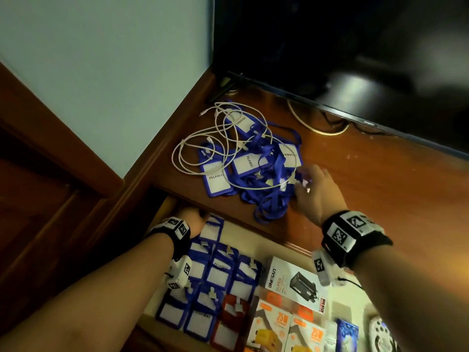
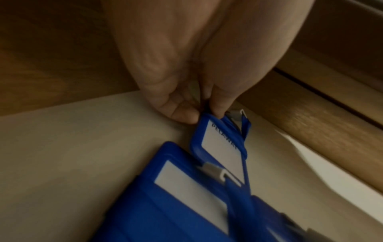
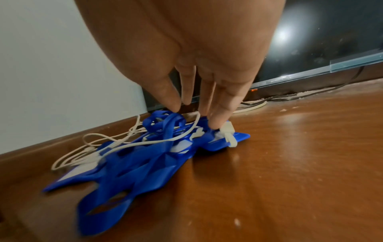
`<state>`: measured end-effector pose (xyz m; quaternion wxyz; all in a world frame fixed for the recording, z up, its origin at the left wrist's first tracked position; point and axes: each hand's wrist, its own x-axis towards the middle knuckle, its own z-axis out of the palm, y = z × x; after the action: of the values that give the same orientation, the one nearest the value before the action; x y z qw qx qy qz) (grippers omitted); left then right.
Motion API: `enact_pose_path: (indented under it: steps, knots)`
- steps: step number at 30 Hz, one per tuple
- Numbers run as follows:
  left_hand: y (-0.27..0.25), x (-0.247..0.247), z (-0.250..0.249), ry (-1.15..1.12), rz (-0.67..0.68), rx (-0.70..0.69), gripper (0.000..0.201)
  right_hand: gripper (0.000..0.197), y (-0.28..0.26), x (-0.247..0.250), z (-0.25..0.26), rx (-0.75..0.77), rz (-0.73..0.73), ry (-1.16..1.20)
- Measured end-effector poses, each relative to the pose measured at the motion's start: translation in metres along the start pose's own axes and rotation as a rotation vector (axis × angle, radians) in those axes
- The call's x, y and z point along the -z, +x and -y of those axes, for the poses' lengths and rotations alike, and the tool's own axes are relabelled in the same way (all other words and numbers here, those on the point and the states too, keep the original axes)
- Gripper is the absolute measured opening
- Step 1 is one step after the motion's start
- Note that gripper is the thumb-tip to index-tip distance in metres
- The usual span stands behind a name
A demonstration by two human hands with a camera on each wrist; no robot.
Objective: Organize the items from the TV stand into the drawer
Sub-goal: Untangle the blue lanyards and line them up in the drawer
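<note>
From the head view, a tangle of blue badge holders [image 1: 253, 161] with lanyards and a white cable [image 1: 203, 138] lies on the TV stand [image 1: 368, 174] in front of the television [image 1: 355, 59], while the open drawer [image 1: 258, 240] below already holds rows of matching holders and some boxed chargers [image 1: 294, 280]. The right hand [image 1: 317, 189] reaches into the near edge of the pile; the left hand [image 1: 190, 219] is down at the drawer's back corner. In the left wrist view, the left hand [image 2: 186, 91] pinches the top edge of one badge holder [image 2: 219, 144] between thumb and fingertip, setting it beside another on the drawer floor. In the right wrist view, the right hand [image 3: 196, 81] has its fingers extended and spread, tips touching the lanyard heap [image 3: 145, 155], nothing gripped yet. The sorting looks partway done; next I judge the right hand must close on a single holder and free it from the cable without dragging the whole knot.
</note>
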<state>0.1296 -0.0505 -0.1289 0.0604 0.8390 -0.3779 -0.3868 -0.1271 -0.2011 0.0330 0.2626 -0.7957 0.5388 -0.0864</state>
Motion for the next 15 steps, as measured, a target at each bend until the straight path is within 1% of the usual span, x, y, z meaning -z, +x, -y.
enact_pose_path:
  steps: [1, 3, 5, 6, 7, 8, 10, 11, 12, 15]
  knots:
    - [-0.001, 0.0, -0.001, 0.006, -0.007, -0.004, 0.038, 0.046, 0.01, 0.001, -0.002, -0.006, 0.015, -0.029]
    - [-0.004, -0.001, -0.003, 0.044, -0.021, -0.009, 0.031, 0.062, 0.027, 0.004, -0.003, -0.013, 0.095, -0.076]
    - [-0.008, -0.002, -0.001, 0.105, -0.021, -0.024, 0.028, 0.071, 0.038, 0.005, -0.005, -0.008, 0.192, -0.115]
    - [-0.01, -0.003, 0.002, 0.128, -0.017, -0.026, 0.031, 0.071, 0.041, 0.003, -0.008, -0.01, 0.234, -0.143]
    - [-0.013, -0.004, 0.005, 0.146, -0.009, -0.016, 0.04, 0.068, 0.042, 0.0, -0.012, -0.009, 0.261, -0.177]
    - [-0.014, -0.007, 0.01, 0.161, 0.0, -0.005, 0.053, 0.066, 0.041, -0.002, -0.017, -0.001, 0.265, -0.215]
    - [-0.019, -0.012, 0.017, 0.152, 0.024, 0.011, 0.078, 0.059, 0.037, -0.007, -0.026, 0.042, 0.217, -0.284]
    - [-0.021, -0.014, 0.019, 0.132, 0.046, 0.017, 0.084, 0.054, 0.034, -0.01, -0.03, 0.065, 0.184, -0.3]
    - [-0.024, -0.016, 0.02, 0.107, 0.06, 0.017, 0.085, 0.05, 0.031, -0.011, -0.035, 0.075, 0.157, -0.306]
    - [-0.029, -0.017, 0.016, 0.061, 0.063, 0.016, 0.073, 0.044, 0.016, -0.013, -0.046, 0.019, 0.072, -0.272]
